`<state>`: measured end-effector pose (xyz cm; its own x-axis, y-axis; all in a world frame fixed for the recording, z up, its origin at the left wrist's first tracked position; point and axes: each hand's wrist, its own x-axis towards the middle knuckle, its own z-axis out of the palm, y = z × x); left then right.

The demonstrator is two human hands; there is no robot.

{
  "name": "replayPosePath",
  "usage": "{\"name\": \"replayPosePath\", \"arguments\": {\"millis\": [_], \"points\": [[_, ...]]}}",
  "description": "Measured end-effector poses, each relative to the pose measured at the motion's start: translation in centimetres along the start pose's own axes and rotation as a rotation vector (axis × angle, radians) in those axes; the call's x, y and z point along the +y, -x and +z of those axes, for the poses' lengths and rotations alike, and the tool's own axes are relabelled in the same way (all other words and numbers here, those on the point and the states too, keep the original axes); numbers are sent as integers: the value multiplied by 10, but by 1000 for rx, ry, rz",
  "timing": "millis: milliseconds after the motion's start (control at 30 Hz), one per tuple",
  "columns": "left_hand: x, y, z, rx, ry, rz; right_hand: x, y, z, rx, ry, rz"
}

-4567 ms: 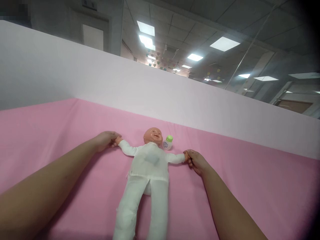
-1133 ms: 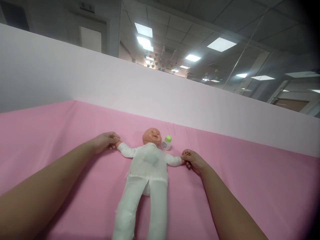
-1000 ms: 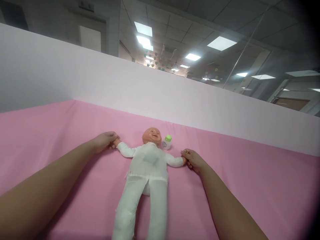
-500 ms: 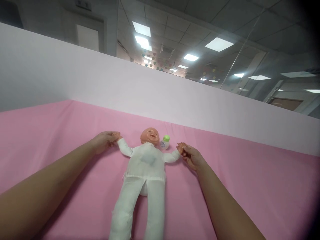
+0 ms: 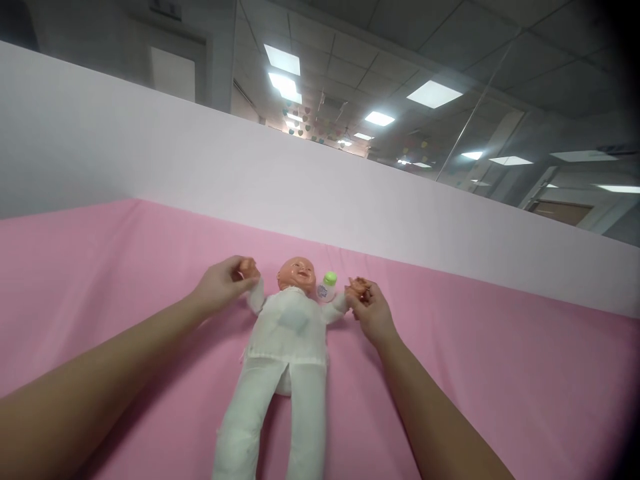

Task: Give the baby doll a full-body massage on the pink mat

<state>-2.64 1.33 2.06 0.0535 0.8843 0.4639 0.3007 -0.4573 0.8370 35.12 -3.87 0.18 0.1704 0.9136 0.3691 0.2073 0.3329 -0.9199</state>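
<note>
- On the pink sheet (image 5: 450,373), a baby doll (image 5: 285,333) lies face up, head toward the far white partition (image 5: 300,193), legs toward me.
- Doll wears a white suit; legs straight, side by side, running down to the bottom edge of the view.
- My left hand (image 5: 223,288) is closed around the doll's small hand on that side, fingers curled over it; the doll's arm is bent up beside its head.
- My right hand (image 5: 369,308) pinches the doll's other small hand between fingertips and thumb; that arm is also raised, angled up near the head.
- Both of my forearms come in from the bottom corners, bare, resting low over the sheet.
- Small white bottle with a green cap (image 5: 327,287) stands just beside the doll's head, between the head and my right hand; touching or not, can't tell.
- Behind the partition: ceiling lights (image 5: 433,94) and a glass wall, well away.
</note>
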Motion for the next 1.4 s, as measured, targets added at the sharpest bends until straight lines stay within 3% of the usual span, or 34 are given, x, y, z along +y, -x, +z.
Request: {"name": "replayPosePath", "arguments": {"millis": [67, 200, 300, 433, 633, 733, 800, 867, 1067, 1167, 1267, 1400], "points": [[14, 12, 17, -119, -128, 68, -14, 15, 18, -98, 148, -94], [31, 30, 37, -411, -363, 270, -34, 41, 44, -419, 399, -274], [33, 33, 40, -477, -450, 341, -39, 47, 51, -464, 430, -332], [28, 30, 37, -387, -415, 239, -32, 40, 44, -349, 417, -278], [-2, 10, 17, -99, -266, -94, 2, 4, 11, 75, 51, 116], [-27, -7, 3, -32, -248, -267, 20, -8, -4, 93, 28, 342], [-41, -14, -3, -13, -203, -392, 28, -11, -9, 43, 32, 407], [-47, -17, -6, -19, -136, -429, 31, -11, -9, 19, 24, 414], [-19, 0, 6, -167, -79, -176, 7, 0, 6, 1, 11, 176], [-1, 11, 18, -337, -205, -23, -10, 14, 19, -197, 143, 12], [8, 18, 28, -504, -285, 126, -22, 27, 30, -416, 269, -34], [7, 20, 30, -515, -281, 140, -25, 32, 33, -486, 255, -31]]}}
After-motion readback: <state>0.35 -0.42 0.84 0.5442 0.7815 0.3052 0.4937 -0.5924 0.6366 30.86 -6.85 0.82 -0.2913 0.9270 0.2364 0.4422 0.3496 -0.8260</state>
